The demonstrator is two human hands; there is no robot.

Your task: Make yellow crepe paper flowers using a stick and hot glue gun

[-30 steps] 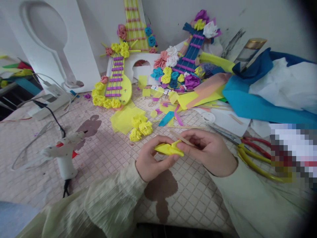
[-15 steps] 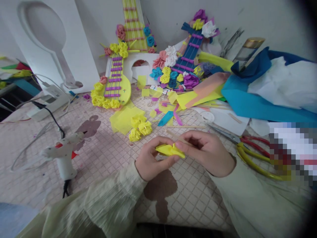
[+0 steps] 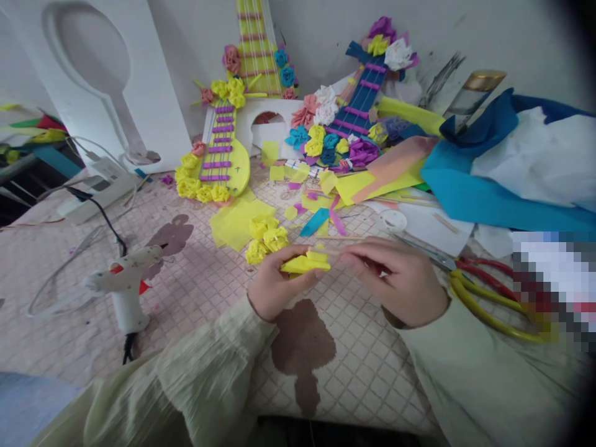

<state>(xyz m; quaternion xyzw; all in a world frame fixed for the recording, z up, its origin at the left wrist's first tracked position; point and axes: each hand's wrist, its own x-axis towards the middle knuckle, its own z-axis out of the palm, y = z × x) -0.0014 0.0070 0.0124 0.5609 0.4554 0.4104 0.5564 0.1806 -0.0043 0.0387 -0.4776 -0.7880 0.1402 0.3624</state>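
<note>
Left: your left hand (image 3: 274,284) pinches the folded yellow paper (image 3: 298,266) between thumb and fingers | Right: your right hand (image 3: 404,280) pinches a thin stick (image 3: 331,251), its end at the paper's upper flap | Paper: raised over the worktop (image 3: 367,354), in from its near edge | Beyond your left hand: yellow paper flowers (image 3: 274,238)

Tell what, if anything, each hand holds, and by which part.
Left hand: yellow paper, by its sides, between thumb and fingers. Right hand: thin stick, by the part away from the paper.
</note>
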